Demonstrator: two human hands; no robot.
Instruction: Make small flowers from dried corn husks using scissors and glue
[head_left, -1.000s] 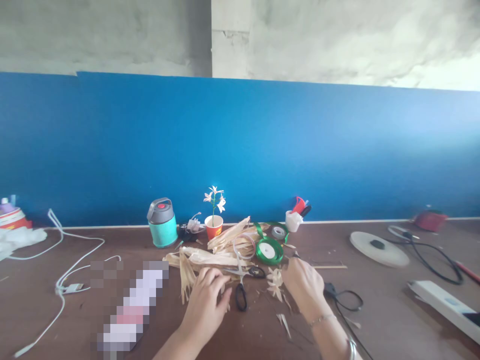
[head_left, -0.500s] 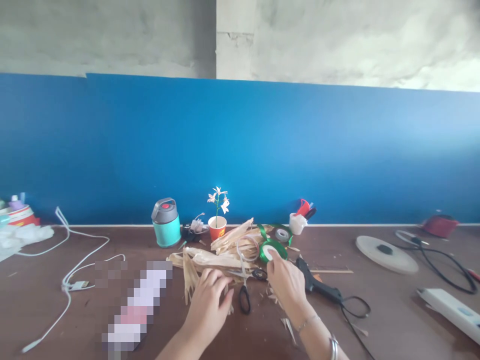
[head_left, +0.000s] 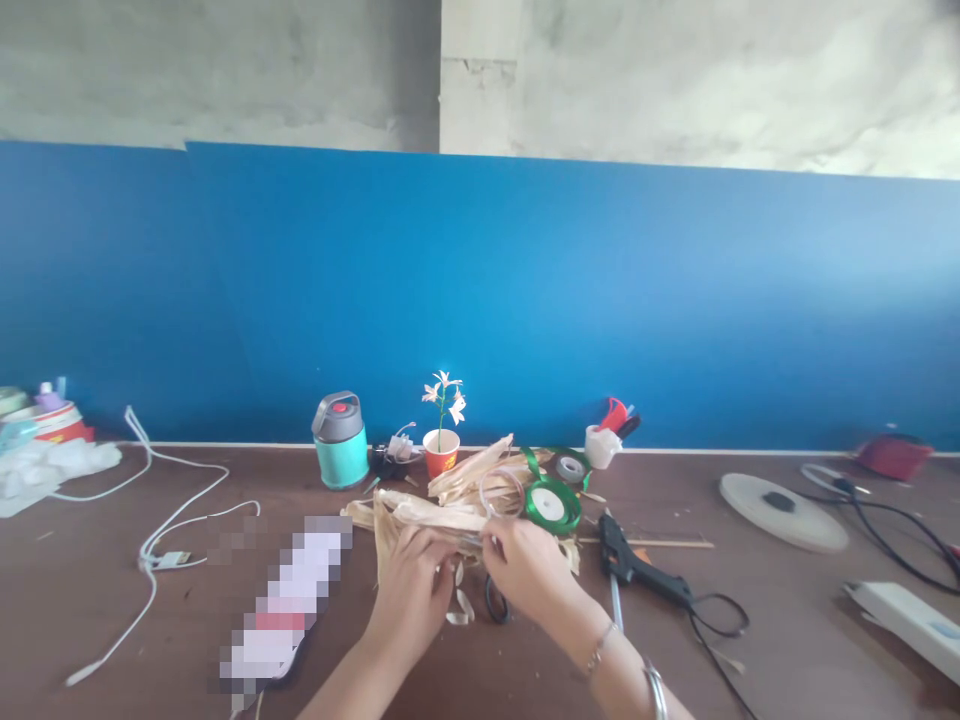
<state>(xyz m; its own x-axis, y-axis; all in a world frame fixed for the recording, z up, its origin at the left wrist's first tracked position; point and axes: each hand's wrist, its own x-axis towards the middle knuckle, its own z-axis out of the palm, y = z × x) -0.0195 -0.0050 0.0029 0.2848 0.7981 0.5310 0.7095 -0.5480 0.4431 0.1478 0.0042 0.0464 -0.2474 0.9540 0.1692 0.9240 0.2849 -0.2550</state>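
My left hand (head_left: 414, 585) is at the front of a pile of dry, pale husks (head_left: 442, 512). Its fingers curl towards the thumb; whatever lies between them is hidden. Close on its right, my right hand (head_left: 525, 565) has its fingertips drawn together over the husks, and I cannot make out what they pinch. Black-handled scissors (head_left: 495, 603) lie partly covered beneath that hand. Small pale petal-like pieces (head_left: 463, 605) rest on the table between the hands. Behind the right hand lies a spool of green ribbon (head_left: 553, 505).
Behind the husks stand a red paper cup (head_left: 441, 460) with white flowers (head_left: 446, 390) and a turquoise flask (head_left: 341, 455). Rightward are a black glue gun (head_left: 645, 572), a white cup of tools (head_left: 600, 447) and a round disc (head_left: 784, 515). White cables (head_left: 154, 545) lie left.
My right hand has moved left from the green ribbon spool to the husks above the scissors. My left hand's fingers and thumb have come closer together. The view has shifted slightly.
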